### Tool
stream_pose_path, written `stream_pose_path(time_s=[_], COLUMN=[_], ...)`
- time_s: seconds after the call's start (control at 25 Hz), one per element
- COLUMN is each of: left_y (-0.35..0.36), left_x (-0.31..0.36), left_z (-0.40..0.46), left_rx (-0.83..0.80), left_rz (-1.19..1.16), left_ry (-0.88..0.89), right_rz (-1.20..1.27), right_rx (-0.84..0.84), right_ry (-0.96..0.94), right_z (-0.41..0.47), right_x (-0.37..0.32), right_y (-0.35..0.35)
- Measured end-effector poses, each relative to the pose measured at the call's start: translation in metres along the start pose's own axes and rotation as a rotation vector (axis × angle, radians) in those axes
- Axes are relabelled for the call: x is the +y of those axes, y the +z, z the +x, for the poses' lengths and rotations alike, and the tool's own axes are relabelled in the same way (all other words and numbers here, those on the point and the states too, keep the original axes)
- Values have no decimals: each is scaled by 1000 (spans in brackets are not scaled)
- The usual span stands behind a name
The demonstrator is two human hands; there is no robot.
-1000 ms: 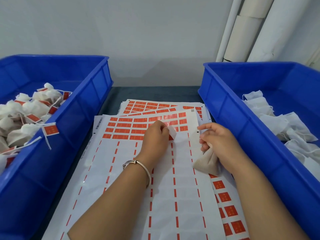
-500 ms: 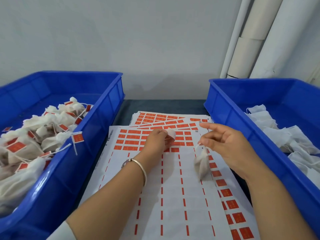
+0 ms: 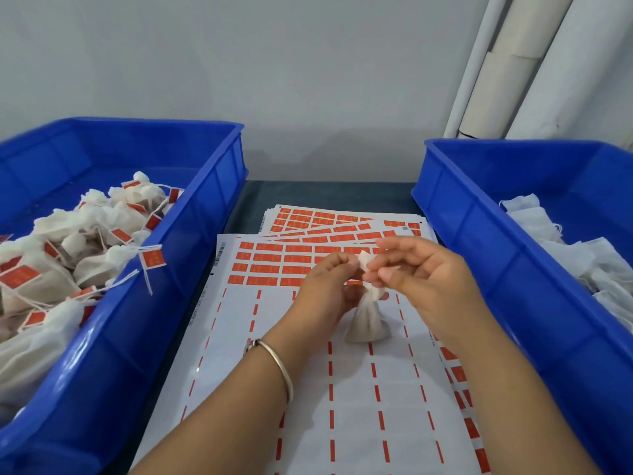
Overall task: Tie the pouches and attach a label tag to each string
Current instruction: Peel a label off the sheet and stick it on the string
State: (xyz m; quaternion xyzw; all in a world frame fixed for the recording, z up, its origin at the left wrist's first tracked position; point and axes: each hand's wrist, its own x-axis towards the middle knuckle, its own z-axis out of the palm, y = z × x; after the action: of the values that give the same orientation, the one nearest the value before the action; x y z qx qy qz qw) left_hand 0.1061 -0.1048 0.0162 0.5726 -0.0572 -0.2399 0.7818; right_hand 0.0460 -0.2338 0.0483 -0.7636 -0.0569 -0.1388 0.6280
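Above the label sheet [image 3: 359, 389], the left hand [image 3: 327, 286] pinched a peeled label tag [image 3: 363, 260]; the right hand [image 3: 424, 279] held the pouch [image 3: 368, 320] by its neck. Misaligned, the sticky tag could fold onto itself, missing the string.

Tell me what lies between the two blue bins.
In the head view, between the left bin and the right bin lie stacked label sheets; above them both hands, left hand and right hand, hold a label and a pouch.
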Motion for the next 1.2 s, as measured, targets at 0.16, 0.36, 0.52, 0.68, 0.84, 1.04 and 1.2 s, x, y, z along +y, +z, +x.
stream_pose_path(time_s=[0.16,0.36,0.52,0.68,0.84,1.04,1.2], left_y=[3,3,7,7,5,5,6], left_x=[-5,-10,-10,-8,-10,-9,-6], left_z=[3,2,-2,-2,1,1,0], left_rx=[-7,49,40,37,51,56,111], left_rz=[81,265,298,291,319,372,358], left_ry=[-22,-43,-32,-12,-2,-1,-17], right_rz=[-3,-117,-117,-127,-144,-147,-152], right_rx=[181,312,325,316,324,307,291], right_ry=[-3,5,35,44,28,39,43], right_z=[0,-1,1,2,3,5,4], right_x=[5,6,12,14,16,20,21], right_y=[-3,-5,-6,-5,-5,-6,-6])
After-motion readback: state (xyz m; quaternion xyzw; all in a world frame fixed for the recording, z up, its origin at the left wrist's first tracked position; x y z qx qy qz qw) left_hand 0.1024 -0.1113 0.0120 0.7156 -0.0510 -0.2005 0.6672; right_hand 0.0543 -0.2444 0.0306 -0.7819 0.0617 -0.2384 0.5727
